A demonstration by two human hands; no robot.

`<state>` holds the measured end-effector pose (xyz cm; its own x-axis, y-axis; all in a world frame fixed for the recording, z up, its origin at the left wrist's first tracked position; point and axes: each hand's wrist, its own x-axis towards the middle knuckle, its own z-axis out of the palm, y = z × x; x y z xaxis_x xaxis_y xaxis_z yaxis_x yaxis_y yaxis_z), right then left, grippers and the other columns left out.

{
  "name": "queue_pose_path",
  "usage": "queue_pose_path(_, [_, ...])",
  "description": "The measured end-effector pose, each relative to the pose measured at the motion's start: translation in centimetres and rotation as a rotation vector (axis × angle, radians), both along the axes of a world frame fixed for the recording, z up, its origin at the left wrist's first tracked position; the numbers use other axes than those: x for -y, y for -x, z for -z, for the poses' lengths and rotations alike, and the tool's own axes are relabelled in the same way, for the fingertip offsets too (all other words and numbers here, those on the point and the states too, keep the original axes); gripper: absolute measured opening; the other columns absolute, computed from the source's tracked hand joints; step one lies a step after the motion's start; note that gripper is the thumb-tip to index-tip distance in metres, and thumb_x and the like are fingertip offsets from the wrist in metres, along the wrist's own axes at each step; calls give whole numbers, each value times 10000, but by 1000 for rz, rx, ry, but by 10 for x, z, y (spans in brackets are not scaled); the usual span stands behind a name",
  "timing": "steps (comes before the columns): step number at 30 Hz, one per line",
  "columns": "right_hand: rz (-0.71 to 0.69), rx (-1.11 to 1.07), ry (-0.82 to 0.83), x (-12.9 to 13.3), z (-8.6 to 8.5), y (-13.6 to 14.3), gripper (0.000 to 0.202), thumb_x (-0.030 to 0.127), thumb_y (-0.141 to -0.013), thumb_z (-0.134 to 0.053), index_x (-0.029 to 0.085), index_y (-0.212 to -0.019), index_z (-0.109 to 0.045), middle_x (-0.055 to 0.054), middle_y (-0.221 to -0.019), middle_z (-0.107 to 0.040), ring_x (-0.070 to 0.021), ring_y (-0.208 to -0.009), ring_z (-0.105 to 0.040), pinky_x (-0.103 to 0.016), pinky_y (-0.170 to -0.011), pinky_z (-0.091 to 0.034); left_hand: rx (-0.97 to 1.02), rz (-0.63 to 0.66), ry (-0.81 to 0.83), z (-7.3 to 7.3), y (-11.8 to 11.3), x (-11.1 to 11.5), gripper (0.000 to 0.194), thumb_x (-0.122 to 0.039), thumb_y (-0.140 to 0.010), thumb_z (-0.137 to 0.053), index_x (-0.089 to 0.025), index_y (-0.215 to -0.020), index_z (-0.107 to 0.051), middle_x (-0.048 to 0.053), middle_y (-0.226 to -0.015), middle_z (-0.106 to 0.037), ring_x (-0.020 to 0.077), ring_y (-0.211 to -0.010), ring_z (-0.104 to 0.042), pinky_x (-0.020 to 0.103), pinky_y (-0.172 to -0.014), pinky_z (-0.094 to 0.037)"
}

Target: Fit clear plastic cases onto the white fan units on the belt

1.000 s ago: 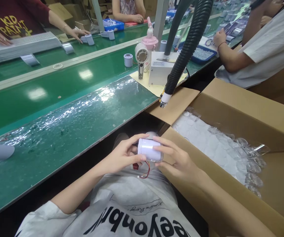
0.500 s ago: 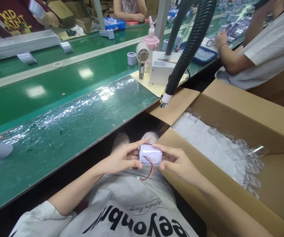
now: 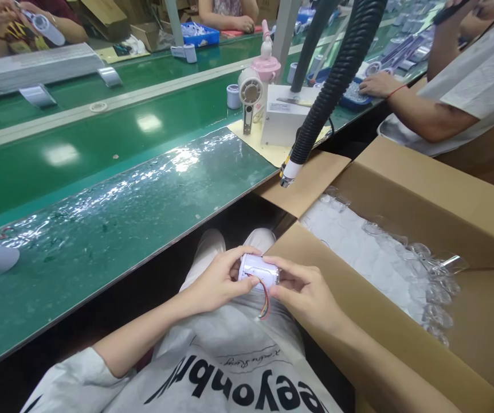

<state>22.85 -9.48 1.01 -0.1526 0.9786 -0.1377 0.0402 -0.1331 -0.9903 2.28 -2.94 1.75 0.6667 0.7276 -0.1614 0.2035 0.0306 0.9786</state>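
Observation:
Above my lap I hold a lilac cylindrical plastic housing (image 3: 257, 268) between both hands, lying on its side. My left hand (image 3: 223, 279) is closed round its left end, the thumb pressing near where the wires come out. On the right end, my right hand (image 3: 302, 284) grips with thumb and fingers. Thin red, yellow and black wires (image 3: 267, 301) hang from the housing, ending in a small white connector (image 3: 259, 317). The inside of the housing is hidden.
A large open carton (image 3: 402, 155) with clear plastic parts stands to my right. A black corrugated hose (image 3: 337, 74) hangs over its corner. On the green bench (image 3: 113, 229) are a small fan (image 3: 250, 92) and a white box (image 3: 283, 123). Co-workers sit opposite and at right.
The housing has shifted slightly left and turned a little. My left thumb has moved up onto it, and the wires now swing to the right. The co-worker at right reaches to the blue tray.

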Motion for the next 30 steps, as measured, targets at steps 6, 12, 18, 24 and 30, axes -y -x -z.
queue_pose_path(6, [35,-34,81,2,3,-3,476,419,-777,-796,251,-1210,-695,-55,-1061,-743,-270,-899,-699,-404,-808,-591,51,106,75,1,11,-4,600,-410,-860,-639,-235,-1404,-457,101,-1225,-584,206,-1004,-597,314,-844,-490])
queue_pose_path(12, [-23,-125,84,-1,2,-6,460,397,-782,-801,301,-1217,-689,-40,-1206,-699,-283,-1034,-679,-442,-939,-547,188,207,279,2,15,-5,765,-289,-830,-700,-338,-1498,-331,111,-1482,-443,264,-1283,-512,420,-1034,-445])
queue_pose_path(18, [-31,-104,100,2,3,-7,489,400,-757,-821,291,-1216,-693,-45,-1139,-727,-288,-999,-690,-450,-918,-557,220,185,352,6,17,-6,769,-255,-797,-733,-315,-1478,-381,108,-1423,-520,264,-1255,-538,416,-1008,-464])
queue_pose_path(24, [-31,-154,176,4,10,-4,540,410,-720,-848,263,-1216,-691,-64,-1124,-732,-298,-1016,-685,-464,-954,-528,211,211,424,14,16,-4,806,-229,-772,-756,-317,-1478,-378,94,-1323,-589,196,-1059,-625,344,-908,-497])
queue_pose_path(30, [-75,-276,215,-1,22,-1,622,556,-774,-751,248,-1299,-621,-89,-1253,-657,-272,-1001,-682,-386,-789,-600,60,141,381,8,14,-10,663,-375,-826,-675,-264,-1433,-432,76,-1122,-676,191,-910,-649,299,-778,-512])
